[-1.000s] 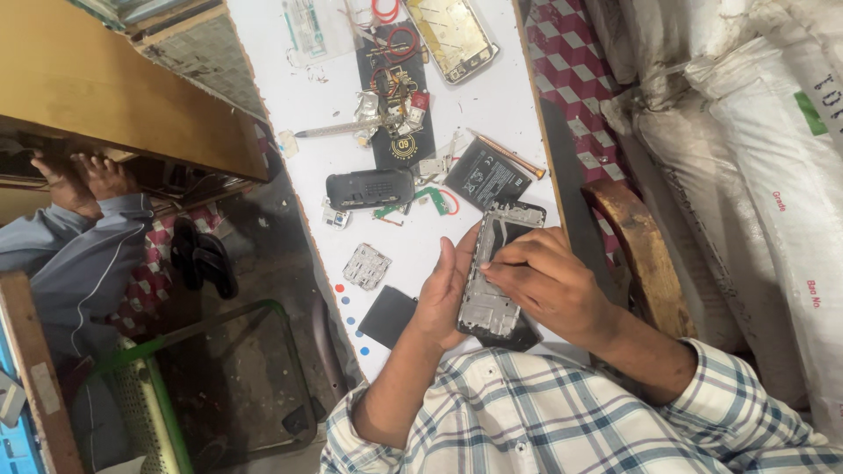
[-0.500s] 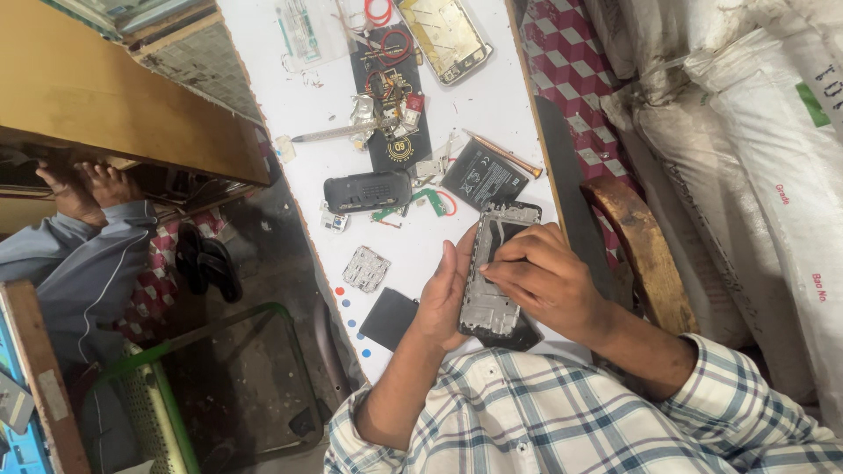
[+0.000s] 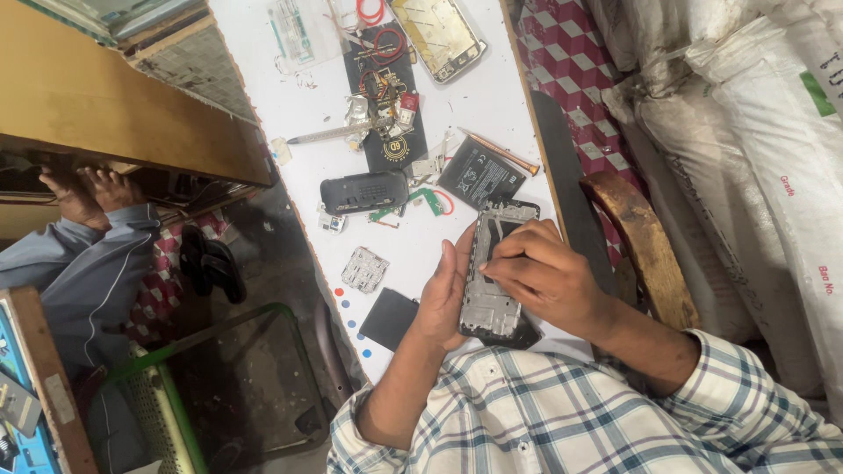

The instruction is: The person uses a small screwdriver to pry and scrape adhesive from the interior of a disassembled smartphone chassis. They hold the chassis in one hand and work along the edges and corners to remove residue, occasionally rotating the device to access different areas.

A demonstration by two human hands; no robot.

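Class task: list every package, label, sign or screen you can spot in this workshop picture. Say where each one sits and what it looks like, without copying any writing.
Large white woven sacks: stacked at the right, with small green and red printed marks.
Flat black rectangular battery: on the white worktable, above the hands, with pale label print.
Clear plastic packet: top of the table, rectangular, greenish content.
Dark phone frame: held between left hand and right hand; no lit screen.

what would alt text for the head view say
A person's left hand steadies an opened phone frame on a white table while the right hand presses fingertips into it. A phone battery, a black handset and loose parts lie beyond.
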